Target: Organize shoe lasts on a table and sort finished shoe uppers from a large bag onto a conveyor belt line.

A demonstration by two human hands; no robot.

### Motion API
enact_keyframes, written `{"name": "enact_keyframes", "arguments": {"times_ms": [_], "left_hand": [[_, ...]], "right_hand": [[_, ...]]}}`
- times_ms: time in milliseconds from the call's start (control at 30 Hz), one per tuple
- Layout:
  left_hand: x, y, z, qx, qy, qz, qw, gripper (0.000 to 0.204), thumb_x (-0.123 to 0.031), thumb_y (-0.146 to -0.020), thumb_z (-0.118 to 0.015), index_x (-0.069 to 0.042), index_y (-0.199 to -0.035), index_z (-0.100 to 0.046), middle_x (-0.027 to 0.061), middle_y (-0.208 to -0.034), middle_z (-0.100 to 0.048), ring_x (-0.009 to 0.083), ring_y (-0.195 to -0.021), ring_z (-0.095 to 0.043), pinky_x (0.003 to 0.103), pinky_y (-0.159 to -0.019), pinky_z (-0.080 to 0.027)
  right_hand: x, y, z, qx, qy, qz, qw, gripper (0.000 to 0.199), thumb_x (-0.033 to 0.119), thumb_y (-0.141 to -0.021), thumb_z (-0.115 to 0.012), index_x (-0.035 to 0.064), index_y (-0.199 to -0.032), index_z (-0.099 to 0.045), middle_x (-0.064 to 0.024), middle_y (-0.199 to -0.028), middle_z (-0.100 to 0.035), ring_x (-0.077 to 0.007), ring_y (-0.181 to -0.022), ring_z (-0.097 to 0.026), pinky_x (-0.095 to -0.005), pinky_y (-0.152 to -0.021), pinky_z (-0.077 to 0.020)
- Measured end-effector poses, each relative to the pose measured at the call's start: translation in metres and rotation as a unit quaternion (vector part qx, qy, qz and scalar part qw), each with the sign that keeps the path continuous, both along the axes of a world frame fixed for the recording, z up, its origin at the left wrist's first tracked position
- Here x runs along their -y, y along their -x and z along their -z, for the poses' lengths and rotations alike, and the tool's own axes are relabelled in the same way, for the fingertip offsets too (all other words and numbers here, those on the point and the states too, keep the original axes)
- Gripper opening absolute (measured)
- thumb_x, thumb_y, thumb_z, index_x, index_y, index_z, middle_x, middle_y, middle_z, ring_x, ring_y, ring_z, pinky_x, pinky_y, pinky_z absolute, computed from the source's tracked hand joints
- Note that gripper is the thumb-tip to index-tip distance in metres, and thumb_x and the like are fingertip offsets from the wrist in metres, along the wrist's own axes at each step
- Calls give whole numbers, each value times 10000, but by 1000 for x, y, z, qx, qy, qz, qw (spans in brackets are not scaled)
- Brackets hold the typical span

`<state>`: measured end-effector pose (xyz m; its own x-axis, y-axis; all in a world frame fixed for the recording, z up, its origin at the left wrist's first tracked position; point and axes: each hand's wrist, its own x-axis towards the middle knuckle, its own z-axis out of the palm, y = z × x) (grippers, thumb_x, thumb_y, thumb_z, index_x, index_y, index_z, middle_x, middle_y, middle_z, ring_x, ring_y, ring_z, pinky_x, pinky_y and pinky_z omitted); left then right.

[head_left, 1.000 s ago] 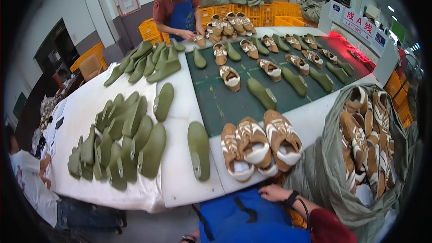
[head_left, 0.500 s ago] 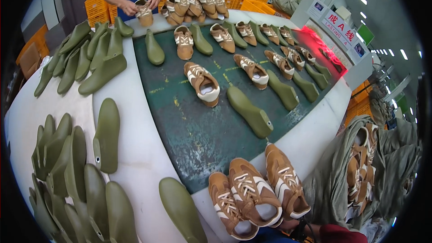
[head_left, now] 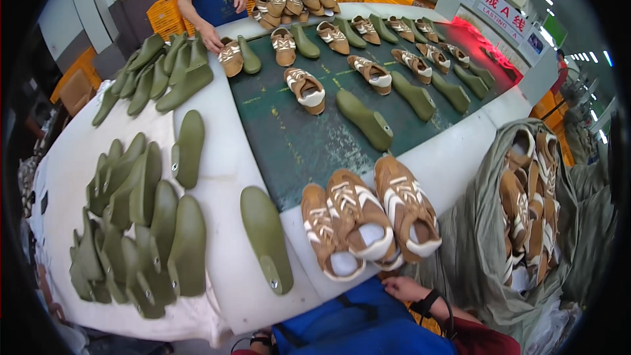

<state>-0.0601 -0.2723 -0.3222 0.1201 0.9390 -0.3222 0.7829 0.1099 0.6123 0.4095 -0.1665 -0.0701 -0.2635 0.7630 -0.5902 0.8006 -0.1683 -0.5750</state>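
My right hand (head_left: pixel 405 288), a dark band at its wrist, is low by the table's front edge. Its fingers are bent together, and whatever they hold is hidden. Just above it stand brown sneakers with white stripes; the rightmost sneaker (head_left: pixel 407 213) is nearest, beside a middle sneaker (head_left: pixel 358 217) and a left sneaker (head_left: pixel 325 233). Of my left hand (head_left: pixel 261 340) only the banded wrist area shows at the lower edge; the fingers are hidden. A single green shoe last (head_left: pixel 264 236) lies on the white tabletop (head_left: pixel 230 289) left of the sneakers.
Green lasts (head_left: pixel 187 250) lie in clusters on the left. Sneakers and lasts line the dark green belt (head_left: pixel 269 144), which runs toward a red-lit machine (head_left: pixel 486 52). A co-worker's hand (head_left: pixel 211 39) touches a far sneaker (head_left: pixel 230 59). A cloth-lined container of sneakers (head_left: pixel 529 210) stands at right.
My view has tilted down, bringing in my blue apron and more of my right arm. Across the table, the co-worker's sneaker has come down beside a last on the belt.
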Motion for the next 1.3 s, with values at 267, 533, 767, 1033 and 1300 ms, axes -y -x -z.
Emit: {"name": "enact_keyframes", "arguments": {"times_ms": [267,533,767,1033,1300], "left_hand": [[-3,-1,-169,-32,-34,41,998,231,-209,-840,-525,-12,-902,-628,194,-908,-642,376,-855,-598,428,-764,-472],[-44,-59,-354,130,44,24,990,297,-235,-858,-576,3,-1030,-620,184,-931,-653,334,-882,-626,359,-782,-487],[-52,-51,-369,142,-103,-102,979,237,-121,-817,-608,2,-1019,-603,169,-993,-632,343,-953,-592,388,-842,-468],[-58,-3,-277,142,-249,-236,929,118,-19,-764,-585,-22,-873,-629,143,-913,-632,330,-899,-584,388,-847,-437],[-67,-11,-279,34,-347,-202,915,97,-8,-723,-584,-40,-813,-600,111,-849,-620,301,-839,-576,383,-755,-426]], "right_hand": [[-8,53,-91,-140,-160,-181,960,239,172,-854,-566,15,-1023,-631,-157,-961,-653,-316,-852,-633,-377,-757,-504],[-45,176,-169,-106,-299,-336,887,318,255,-857,-565,72,-1116,-551,-138,-731,-633,-338,-687,-620,-441,-595,-485],[-108,268,-106,-10,-248,-354,902,432,408,-849,-549,103,-1146,-483,-194,-690,-610,-361,-638,-608,-470,-590,-477],[-184,277,-153,-309,-1,-37,950,142,253,-857,-516,126,-907,-554,-6,-699,-523,-97,-528,-479,-274,-404,-374],[-315,230,-175,-318,30,71,945,130,285,-865,-477,158,-890,-491,-14,-633,-450,-87,-422,-340,-247,-371,-279]]}}
